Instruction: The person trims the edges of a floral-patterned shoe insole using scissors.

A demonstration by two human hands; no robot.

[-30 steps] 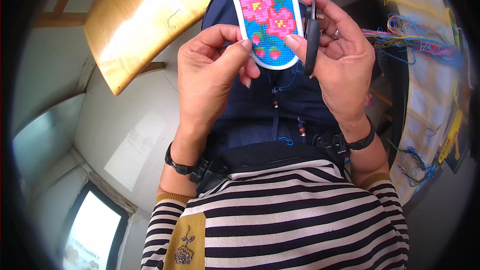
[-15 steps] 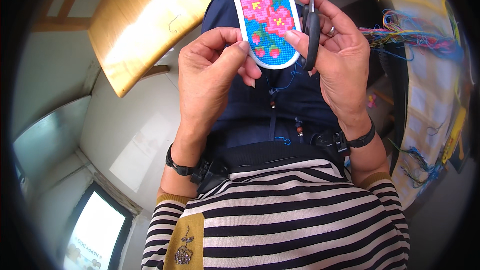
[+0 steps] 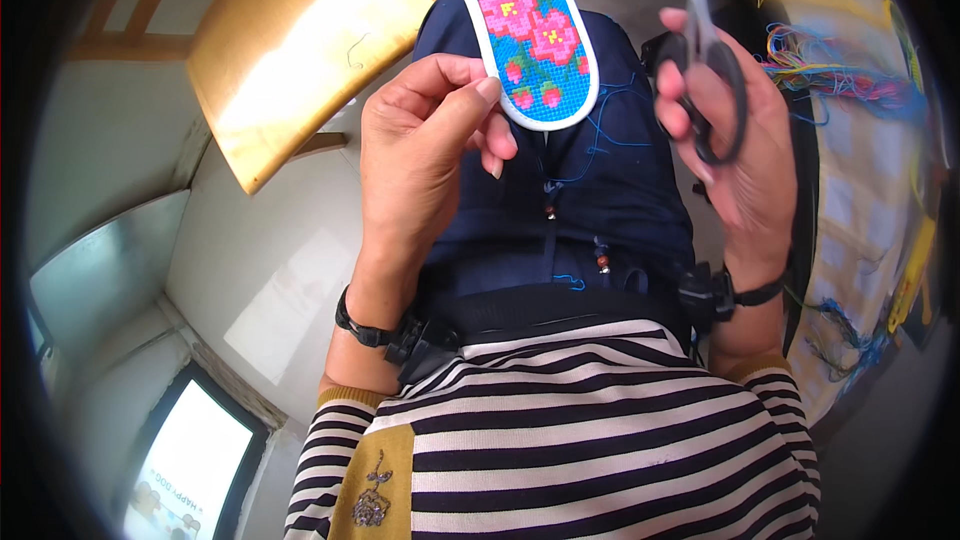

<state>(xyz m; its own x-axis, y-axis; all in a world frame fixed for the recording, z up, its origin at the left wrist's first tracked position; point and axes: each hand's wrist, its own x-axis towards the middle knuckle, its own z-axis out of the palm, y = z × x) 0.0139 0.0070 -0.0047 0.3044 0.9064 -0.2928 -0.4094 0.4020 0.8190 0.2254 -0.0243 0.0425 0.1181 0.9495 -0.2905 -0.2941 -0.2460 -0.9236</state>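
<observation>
Insole (image 3: pixel 540 55), axis steep diag., rnd end dn

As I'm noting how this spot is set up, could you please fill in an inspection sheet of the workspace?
Surface: dark trousers across the lap; checked cloth at the right.
Things in hand: blue flowered insole with white edging; black-handled scissors, blurred.
Clutter: coloured threads by the cloth; loose blue thread over the trousers.
Hands: left hand pinches the insole's edge; right hand holds the scissors by the handles.
Cables: nothing seen.
Surroundings: wooden seat and pale floor, left.
</observation>
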